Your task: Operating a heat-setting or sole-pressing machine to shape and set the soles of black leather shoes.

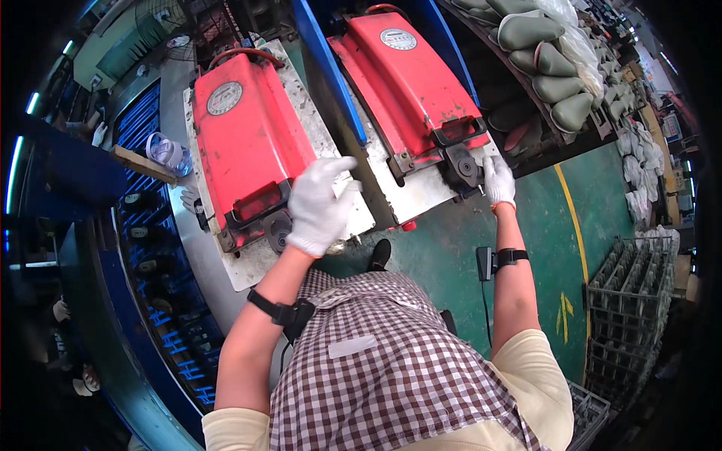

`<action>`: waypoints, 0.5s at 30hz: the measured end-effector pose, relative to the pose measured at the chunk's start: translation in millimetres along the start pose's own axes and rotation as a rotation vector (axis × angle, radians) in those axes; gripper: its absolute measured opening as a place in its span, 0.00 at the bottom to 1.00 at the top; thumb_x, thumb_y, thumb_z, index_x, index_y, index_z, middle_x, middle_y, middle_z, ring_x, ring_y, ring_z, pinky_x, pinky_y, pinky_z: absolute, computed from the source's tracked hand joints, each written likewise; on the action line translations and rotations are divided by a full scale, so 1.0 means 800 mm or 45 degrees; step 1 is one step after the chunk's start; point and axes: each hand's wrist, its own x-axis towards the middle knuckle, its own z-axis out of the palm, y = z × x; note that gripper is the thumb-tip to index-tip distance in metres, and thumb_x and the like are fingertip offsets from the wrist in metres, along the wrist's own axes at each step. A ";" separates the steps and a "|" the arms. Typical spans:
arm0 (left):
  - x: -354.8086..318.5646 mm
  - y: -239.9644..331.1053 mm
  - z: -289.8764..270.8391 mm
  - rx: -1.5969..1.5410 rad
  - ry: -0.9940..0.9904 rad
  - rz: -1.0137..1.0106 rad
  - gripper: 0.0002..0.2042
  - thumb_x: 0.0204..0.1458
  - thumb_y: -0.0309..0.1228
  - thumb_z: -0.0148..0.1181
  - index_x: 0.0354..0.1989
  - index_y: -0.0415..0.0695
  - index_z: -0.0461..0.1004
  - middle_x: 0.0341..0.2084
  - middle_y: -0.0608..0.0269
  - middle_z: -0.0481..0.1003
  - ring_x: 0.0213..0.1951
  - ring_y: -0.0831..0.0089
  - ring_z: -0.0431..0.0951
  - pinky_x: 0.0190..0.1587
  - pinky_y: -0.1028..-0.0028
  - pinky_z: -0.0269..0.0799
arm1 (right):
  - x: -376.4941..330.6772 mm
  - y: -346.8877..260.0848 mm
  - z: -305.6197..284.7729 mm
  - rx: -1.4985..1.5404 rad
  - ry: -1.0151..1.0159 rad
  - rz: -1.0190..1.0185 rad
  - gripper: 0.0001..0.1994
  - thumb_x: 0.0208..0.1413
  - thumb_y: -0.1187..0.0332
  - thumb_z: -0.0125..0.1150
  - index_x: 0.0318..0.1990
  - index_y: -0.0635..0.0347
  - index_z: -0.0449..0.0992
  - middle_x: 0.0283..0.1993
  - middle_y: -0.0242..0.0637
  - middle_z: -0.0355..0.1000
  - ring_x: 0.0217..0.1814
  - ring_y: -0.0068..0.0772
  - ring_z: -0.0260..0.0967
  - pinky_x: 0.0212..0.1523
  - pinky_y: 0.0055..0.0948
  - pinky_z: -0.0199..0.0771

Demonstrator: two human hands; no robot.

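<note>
My left hand, in a white knit glove, is raised over the front corner of the left red machine cover. Its fingers are spread, slightly blurred, with nothing visible in them. Below it, a black round fitting is partly hidden by the hand. My right hand, also gloved, has its fingers stretched out along the right side of a black block with a round hub. That block sits at the front of the right red cover. Whether the fingertips touch it is hard to tell.
Blue panels flank the right machine. Grey-green shoe-shaped pieces fill a rack at the upper right. A wire rack stands on the green floor, beyond a yellow line. A clear plastic jug is at the left, near blue rails.
</note>
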 end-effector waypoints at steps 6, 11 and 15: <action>0.049 0.041 0.091 0.041 -0.306 0.226 0.22 0.45 0.32 0.68 0.52 0.48 0.76 0.51 0.55 0.76 0.55 0.55 0.76 0.59 0.58 0.72 | 0.011 -0.016 0.009 0.033 -0.230 0.191 0.26 0.69 0.46 0.45 0.48 0.59 0.82 0.53 0.56 0.78 0.59 0.60 0.72 0.61 0.49 0.71; 0.087 0.051 0.149 0.218 -0.384 0.491 0.23 0.42 0.32 0.66 0.51 0.48 0.75 0.49 0.57 0.74 0.54 0.56 0.74 0.55 0.58 0.71 | -0.036 -0.064 -0.015 -0.109 -0.258 0.524 0.30 0.69 0.41 0.38 0.52 0.55 0.79 0.49 0.60 0.78 0.54 0.66 0.75 0.55 0.57 0.73; 0.099 0.046 0.185 0.282 -0.431 0.599 0.23 0.42 0.31 0.65 0.51 0.47 0.75 0.51 0.55 0.73 0.60 0.51 0.71 0.59 0.52 0.67 | -0.116 -0.083 -0.019 0.218 -0.194 0.294 0.29 0.72 0.45 0.39 0.74 0.43 0.62 0.53 0.60 0.77 0.55 0.64 0.76 0.57 0.53 0.73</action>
